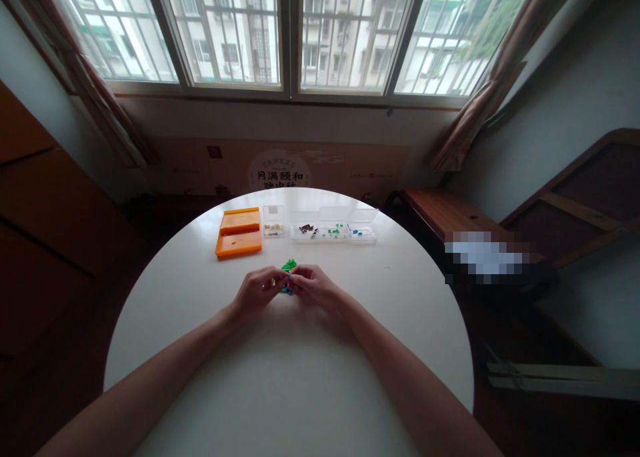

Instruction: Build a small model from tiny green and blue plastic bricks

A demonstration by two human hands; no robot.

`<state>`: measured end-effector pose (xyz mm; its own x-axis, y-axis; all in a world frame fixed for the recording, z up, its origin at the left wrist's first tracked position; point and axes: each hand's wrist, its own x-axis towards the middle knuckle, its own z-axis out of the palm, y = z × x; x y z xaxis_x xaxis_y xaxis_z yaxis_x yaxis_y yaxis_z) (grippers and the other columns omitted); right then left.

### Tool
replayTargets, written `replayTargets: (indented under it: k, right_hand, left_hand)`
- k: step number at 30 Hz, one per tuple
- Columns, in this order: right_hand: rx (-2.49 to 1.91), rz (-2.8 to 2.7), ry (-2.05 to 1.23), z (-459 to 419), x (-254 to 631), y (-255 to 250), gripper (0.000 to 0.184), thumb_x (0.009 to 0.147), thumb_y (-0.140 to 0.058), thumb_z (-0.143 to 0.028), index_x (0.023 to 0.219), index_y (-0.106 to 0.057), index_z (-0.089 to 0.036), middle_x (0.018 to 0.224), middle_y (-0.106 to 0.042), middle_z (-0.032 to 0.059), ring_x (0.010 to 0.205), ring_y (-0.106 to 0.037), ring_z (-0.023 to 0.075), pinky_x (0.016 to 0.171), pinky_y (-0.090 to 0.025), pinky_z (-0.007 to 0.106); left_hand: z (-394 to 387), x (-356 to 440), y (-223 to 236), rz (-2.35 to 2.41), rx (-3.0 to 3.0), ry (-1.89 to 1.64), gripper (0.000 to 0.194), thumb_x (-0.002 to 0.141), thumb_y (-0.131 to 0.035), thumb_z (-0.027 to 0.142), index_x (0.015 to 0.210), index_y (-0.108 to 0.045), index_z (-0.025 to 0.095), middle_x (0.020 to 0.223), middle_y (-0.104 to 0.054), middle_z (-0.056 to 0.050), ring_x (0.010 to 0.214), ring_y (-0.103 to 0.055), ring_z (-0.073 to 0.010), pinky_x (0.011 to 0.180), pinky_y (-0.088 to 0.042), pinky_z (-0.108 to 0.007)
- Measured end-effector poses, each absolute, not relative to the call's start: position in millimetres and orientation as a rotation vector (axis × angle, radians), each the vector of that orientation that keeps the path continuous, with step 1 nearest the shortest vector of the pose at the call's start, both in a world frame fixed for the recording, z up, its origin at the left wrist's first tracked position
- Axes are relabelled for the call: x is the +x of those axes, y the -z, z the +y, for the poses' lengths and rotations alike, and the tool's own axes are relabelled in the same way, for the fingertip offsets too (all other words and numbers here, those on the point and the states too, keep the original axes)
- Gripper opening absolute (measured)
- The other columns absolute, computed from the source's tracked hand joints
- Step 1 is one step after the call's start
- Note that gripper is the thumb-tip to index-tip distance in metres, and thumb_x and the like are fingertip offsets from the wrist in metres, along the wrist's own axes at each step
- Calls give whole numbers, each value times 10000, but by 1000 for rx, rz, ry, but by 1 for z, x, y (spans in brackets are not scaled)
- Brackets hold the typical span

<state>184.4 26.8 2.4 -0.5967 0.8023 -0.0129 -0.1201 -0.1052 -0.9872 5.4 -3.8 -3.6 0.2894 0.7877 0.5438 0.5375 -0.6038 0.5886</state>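
Head view, one round white table [280,383], reaching me through the remote feed. Item: left hand [257,288], bare, thumb and forefinger pinched on a small blue plastic piece [289,276]. Item: right hand [315,285], bare, thumb and fingers drawn in on the same piece, so I count the two hands as together at the fingertips, between the table's middle and its far edge. Item: bright green plastic parts [289,265], bunched just beyond the fingertips; more blue parts [287,288] show between the hands, whether joined to the green I cannot tell. Along the far edge, left to right, I list: one orange plastic case [249,245], opened flat, a small orange piece [233,243] inside; one small clear plastic box [273,210], lid raised, cream-coloured bits [273,227] within; one row of clear plastic boxes [320,241], lids raised, holding dark brown pieces [306,229] at left, small green pieces [335,231] in the middle and blue pieces [357,232] at right.
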Motion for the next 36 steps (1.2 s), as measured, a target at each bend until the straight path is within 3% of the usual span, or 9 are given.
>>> replayTargets:
  k: [36]
  right_hand:
    - [-754, -1536, -1726, 28, 184, 1, 377, 698, -666, -473, 772, -606, -108, 543, -538, -23, 468, -473, 75, 446, -347, 201]
  left_hand:
    - [-5, 7, 0, 1216, 2220, -1284, 125, 819, -593, 243, 834, -660, 139, 645, -619, -7, 499, -468, -62, 482, -403, -153]
